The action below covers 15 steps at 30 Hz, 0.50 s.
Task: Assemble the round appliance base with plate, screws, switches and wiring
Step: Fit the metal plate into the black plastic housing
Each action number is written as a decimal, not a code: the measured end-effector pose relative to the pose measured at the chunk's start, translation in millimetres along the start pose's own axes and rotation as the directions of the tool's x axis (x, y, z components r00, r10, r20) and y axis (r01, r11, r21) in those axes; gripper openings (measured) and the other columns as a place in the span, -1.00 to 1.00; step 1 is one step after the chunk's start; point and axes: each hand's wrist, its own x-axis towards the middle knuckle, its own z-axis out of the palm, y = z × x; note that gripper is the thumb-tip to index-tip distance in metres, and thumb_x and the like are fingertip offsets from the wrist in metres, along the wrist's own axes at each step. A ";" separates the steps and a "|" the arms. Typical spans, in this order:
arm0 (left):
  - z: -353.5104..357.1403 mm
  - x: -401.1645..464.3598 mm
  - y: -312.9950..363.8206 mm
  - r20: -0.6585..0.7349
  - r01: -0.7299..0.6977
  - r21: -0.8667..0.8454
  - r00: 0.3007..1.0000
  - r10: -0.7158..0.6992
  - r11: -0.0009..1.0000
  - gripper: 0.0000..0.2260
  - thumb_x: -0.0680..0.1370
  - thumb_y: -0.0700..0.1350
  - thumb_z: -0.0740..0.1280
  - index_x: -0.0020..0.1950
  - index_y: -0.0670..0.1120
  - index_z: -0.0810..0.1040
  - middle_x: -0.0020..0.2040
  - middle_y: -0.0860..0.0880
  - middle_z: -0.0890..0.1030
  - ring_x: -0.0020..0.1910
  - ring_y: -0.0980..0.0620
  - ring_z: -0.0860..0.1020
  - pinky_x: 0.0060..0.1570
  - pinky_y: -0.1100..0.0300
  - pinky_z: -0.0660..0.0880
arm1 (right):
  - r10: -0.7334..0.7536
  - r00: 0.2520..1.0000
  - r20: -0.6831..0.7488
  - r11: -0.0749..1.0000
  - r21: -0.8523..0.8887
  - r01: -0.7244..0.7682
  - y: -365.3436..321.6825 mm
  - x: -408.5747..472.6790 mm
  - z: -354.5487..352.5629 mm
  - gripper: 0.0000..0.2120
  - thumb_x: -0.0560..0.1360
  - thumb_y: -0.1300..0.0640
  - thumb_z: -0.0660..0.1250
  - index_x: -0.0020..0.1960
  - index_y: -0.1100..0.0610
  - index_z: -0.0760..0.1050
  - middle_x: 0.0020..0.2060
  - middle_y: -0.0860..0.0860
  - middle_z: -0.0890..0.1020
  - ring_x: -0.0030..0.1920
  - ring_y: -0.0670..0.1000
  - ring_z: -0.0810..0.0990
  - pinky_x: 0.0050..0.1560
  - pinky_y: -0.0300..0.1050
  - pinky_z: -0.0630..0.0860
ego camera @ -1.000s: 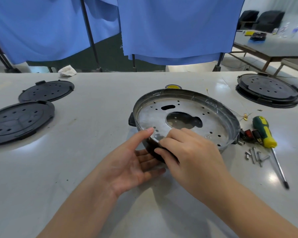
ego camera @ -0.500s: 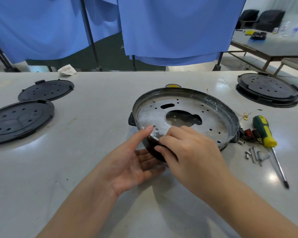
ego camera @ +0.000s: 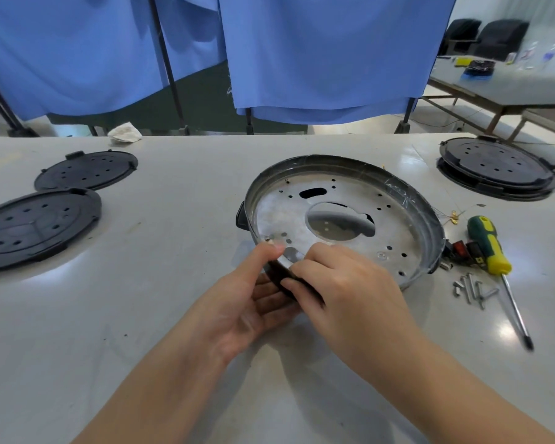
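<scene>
On the grey tabletop (ego camera: 173, 283) I see the round appliance base (ego camera: 343, 216) lying centre-right, its near rim tilted up where my hands meet it. Two black covers (ego camera: 40, 227) sit well apart to the left, and a stacked black unit (ego camera: 495, 168) far right. My left hand (ego camera: 250, 302) cups the near rim from below, thumb pressed on the metal plate (ego camera: 394, 229) inside. My right hand (ego camera: 350, 283) curls over the same rim, fingertips pinching its black edge. Right of the base lie a green-yellow screwdriver (ego camera: 489, 248), switches (ego camera: 462, 249) just beside it, and loose screws (ego camera: 471, 288).
</scene>
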 end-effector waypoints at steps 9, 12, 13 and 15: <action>-0.7 2.3 4.2 -0.025 -0.055 0.060 0.998 0.057 0.997 -0.60 0.21 0.00 0.47 -0.08 -0.22 0.62 -0.33 -0.12 0.61 -0.40 -0.03 0.60 -0.34 0.14 0.62 | 0.020 0.998 0.063 0.996 0.091 -0.026 -2.8 -0.5 -5.0 -0.78 0.47 -0.06 0.35 -0.08 0.09 0.63 -0.28 -0.03 0.56 -0.27 0.04 0.55 -0.34 -0.08 0.49; -1.9 3.2 5.9 -0.037 -0.018 0.030 0.999 0.019 0.999 -0.53 0.24 -0.01 0.45 0.03 -0.28 0.62 -0.15 -0.22 0.67 -0.18 -0.13 0.67 -0.20 0.06 0.67 | 0.082 0.995 0.061 0.974 0.205 -0.093 3.0 5.0 -14.1 -0.69 0.51 -0.11 0.26 -0.02 0.10 0.64 -0.23 -0.02 0.58 -0.20 0.01 0.56 -0.21 -0.04 0.52; -2.2 3.6 6.3 -0.046 0.001 0.012 0.999 0.000 1.000 -0.50 0.24 -0.02 0.45 0.08 -0.30 0.60 -0.05 -0.28 0.67 -0.05 -0.19 0.67 -0.14 0.00 0.66 | 0.115 0.993 0.035 0.957 0.262 -0.120 7.9 8.3 -19.3 -0.70 0.52 -0.09 0.26 0.00 0.09 0.64 -0.20 -0.04 0.59 -0.17 -0.04 0.56 -0.17 -0.07 0.52; -2.6 3.5 8.3 -0.066 0.029 -0.015 0.997 -0.030 0.999 -0.45 0.22 -0.03 0.46 0.10 -0.33 0.56 0.14 -0.34 0.62 0.14 -0.26 0.61 -0.12 -0.08 0.63 | 0.194 0.981 -0.017 0.914 0.367 -0.174 21.6 16.5 -31.7 -0.78 0.53 -0.03 0.31 -0.01 0.08 0.65 -0.19 -0.11 0.59 -0.16 -0.14 0.54 -0.11 -0.22 0.49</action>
